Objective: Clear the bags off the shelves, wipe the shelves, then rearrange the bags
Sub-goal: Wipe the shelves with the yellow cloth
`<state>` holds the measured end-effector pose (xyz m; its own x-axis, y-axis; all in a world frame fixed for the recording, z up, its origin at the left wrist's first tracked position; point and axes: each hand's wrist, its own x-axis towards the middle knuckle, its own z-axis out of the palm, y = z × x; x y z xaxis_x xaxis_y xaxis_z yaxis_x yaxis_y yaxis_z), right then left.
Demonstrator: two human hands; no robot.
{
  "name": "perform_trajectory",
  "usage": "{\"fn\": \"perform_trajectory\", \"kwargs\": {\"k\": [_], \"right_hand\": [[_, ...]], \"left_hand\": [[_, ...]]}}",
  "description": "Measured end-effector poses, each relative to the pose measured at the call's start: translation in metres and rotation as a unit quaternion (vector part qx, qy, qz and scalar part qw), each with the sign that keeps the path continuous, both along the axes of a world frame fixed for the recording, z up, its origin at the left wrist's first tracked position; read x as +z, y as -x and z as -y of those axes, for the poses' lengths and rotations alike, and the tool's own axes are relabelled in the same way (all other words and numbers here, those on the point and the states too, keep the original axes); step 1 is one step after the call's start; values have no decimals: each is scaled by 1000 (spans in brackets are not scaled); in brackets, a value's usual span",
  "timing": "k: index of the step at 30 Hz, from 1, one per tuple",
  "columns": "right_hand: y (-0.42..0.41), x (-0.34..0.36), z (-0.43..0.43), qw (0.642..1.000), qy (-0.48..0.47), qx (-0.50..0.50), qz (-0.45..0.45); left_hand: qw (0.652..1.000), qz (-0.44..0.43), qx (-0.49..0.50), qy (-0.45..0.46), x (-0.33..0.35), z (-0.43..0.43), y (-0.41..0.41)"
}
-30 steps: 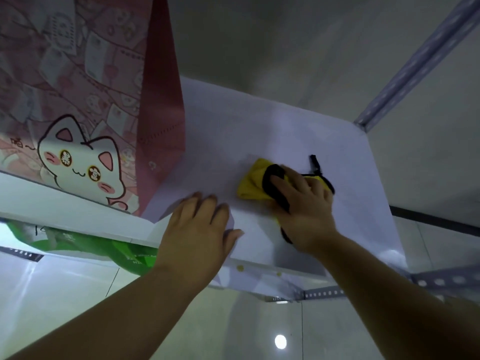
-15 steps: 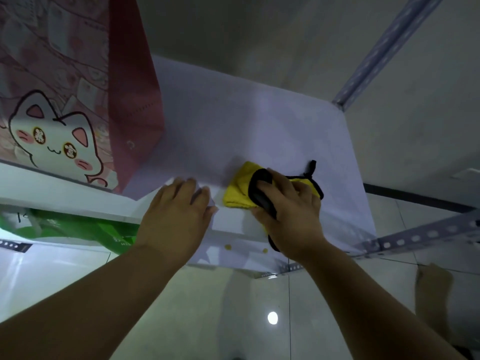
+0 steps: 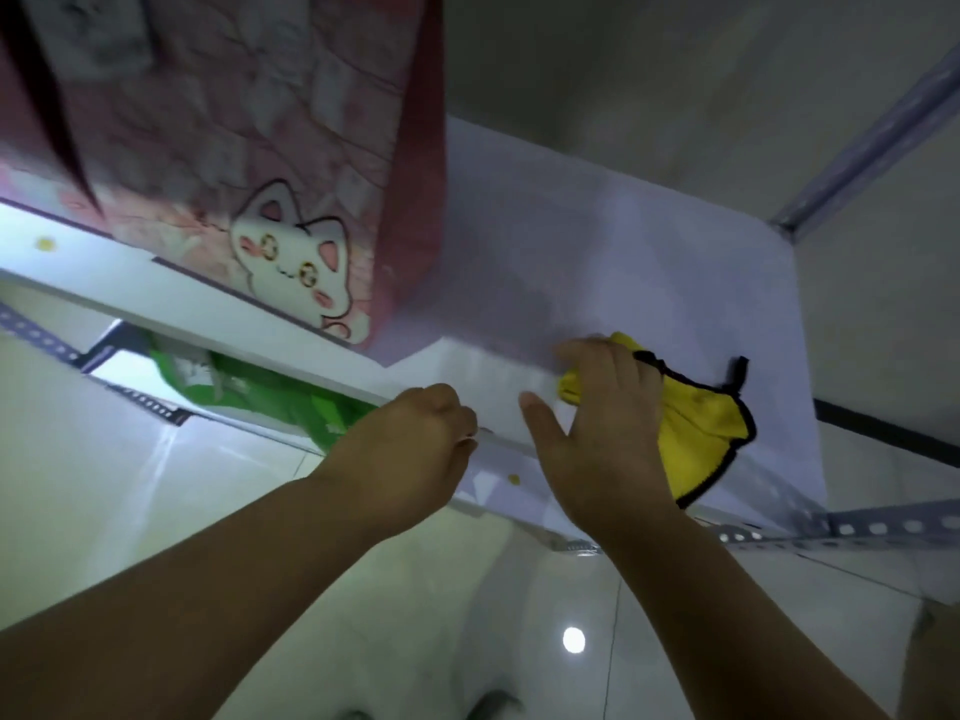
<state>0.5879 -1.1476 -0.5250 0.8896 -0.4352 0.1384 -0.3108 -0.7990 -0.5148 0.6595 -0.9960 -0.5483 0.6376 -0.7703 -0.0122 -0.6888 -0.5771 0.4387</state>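
Backdrop: pale glossy floor tiles (image 3: 104, 485) far below, a plain wall behind, and a perforated metal frame (image 3: 883, 527) carrying the boards.
Shelf: white shelf (image 3: 597, 252), seen from above; its right part is bare, and the picture is a little smeared.
Pink bag: pink cat bag (image 3: 249, 148) stands upright on the left part of that same board, well apart from the cloth.
Green bag: green bag (image 3: 291, 402) lies on the level underneath, partly hidden by the board.
Cloth: yellow cloth (image 3: 706, 423) with black edging sits near the front right of the board, bunched at its left end.
Right hand: right hand (image 3: 597, 433) has its fingers bent over the bunched end, gripping it, with the thumb spread out towards me.
Left hand: left hand (image 3: 410, 444) is curled at the front lip of the board; I cannot tell whether it clamps the lip or only rests there.
Step, as I judge it: wiping this board.
Bag question: a pink bag standing there fits one waiting to come off, or one already set back; I cannot say which.
Next stroke calls for: flat pressure and a clean sweep over the bare part, stopping short of the bag's side.
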Motion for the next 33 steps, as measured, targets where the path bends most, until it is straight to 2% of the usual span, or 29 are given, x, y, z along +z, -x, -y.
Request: {"fn": "perform_trajectory", "kwargs": {"k": [3, 10, 13, 19, 25, 33], "right_hand": [[-13, 8, -18, 995, -77, 62, -7], [-47, 21, -50, 983, -124, 136, -27], [-63, 19, -64, 984, -128, 125, -24], [-96, 20, -98, 989, -141, 32, 23], [-113, 17, -107, 985, -167, -35, 9], [-118, 10, -88, 982, -134, -129, 28]], "left_hand": [[998, -7, 52, 27, 14, -26, -1], [975, 2, 216, 46, 37, -97, -16], [962, 22, 267, 55, 38, -120, -31], [925, 14, 376, 49, 43, -141, -86], [941, 11, 336, 47, 38, -154, -127], [965, 7, 257, 45, 34, -147, -153]]}}
